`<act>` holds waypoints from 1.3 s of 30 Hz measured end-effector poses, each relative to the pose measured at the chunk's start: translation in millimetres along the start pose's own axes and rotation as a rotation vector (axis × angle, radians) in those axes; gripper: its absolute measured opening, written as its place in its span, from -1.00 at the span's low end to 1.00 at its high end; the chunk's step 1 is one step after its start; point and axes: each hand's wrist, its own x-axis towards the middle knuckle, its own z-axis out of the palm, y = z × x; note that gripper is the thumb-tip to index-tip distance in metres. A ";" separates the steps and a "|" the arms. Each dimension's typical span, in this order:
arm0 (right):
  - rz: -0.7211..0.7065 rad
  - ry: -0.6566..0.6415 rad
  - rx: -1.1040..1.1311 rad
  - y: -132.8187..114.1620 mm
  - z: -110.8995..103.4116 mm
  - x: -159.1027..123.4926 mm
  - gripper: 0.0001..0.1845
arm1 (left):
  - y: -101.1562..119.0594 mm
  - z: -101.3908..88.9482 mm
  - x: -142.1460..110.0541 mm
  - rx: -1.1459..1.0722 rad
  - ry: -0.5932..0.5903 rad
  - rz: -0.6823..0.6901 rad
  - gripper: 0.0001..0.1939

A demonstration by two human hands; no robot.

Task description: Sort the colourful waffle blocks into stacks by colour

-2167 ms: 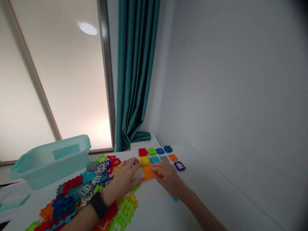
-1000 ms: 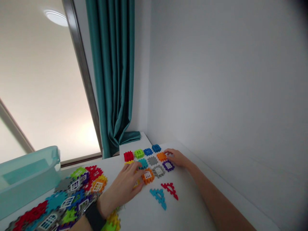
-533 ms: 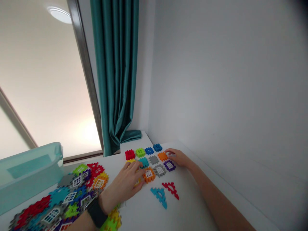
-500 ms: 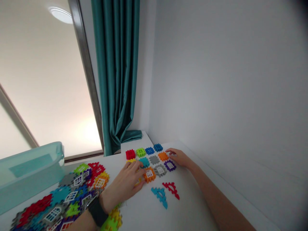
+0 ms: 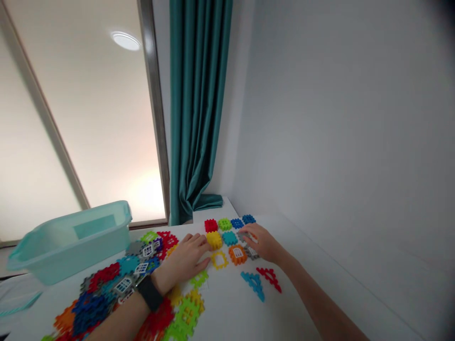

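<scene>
The yellow tile stack (image 5: 214,240) lay flat on the white surface (image 5: 231,317), in the leftmost column of a loose grid of notched plastic tiles, between a red tile stack (image 5: 211,225) behind it and a yellow frame tile (image 5: 220,266) in front. It was roughly square, with sides about equal, its edges running along the rows and columns of the grid. The left hand (image 5: 190,253), a dark watch (image 5: 150,292) on its wrist, lay palm down just left of it, fingers loosely bent and parted from the thumb; whether the fingertips touched the stack could not be told. The right hand (image 5: 262,240) reached over the grid from the right, fingers bent above a grey tile (image 5: 242,235), partly hiding an orange tile (image 5: 253,236) and a grey window tile (image 5: 250,252); whether it gripped anything could not be told. A teal tile (image 5: 229,238) and an orange window stack (image 5: 237,255) lay left of that hand. Nearer, a light blue triangle (image 5: 253,285) and a red triangle (image 5: 271,278) lay side by side, their long axes both slanting from far left to near right. A heap of mixed tiles (image 5: 90,308) spread around the left forearm, beside a pale teal tub (image 5: 95,255).
</scene>
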 end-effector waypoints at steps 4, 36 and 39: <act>-0.052 -0.030 0.012 -30.2 19.7 12.9 -0.72 | -20.5 -10.1 -31.6 0.013 -0.003 -0.097 -0.86; -0.346 -0.276 0.057 -159.2 140.3 65.7 -0.81 | -90.4 -45.9 -191.2 -0.062 0.074 -0.598 -0.75; -0.356 -0.257 0.070 -160.2 145.4 71.4 -0.78 | -89.1 -47.8 -191.1 -0.054 0.072 -0.629 -0.73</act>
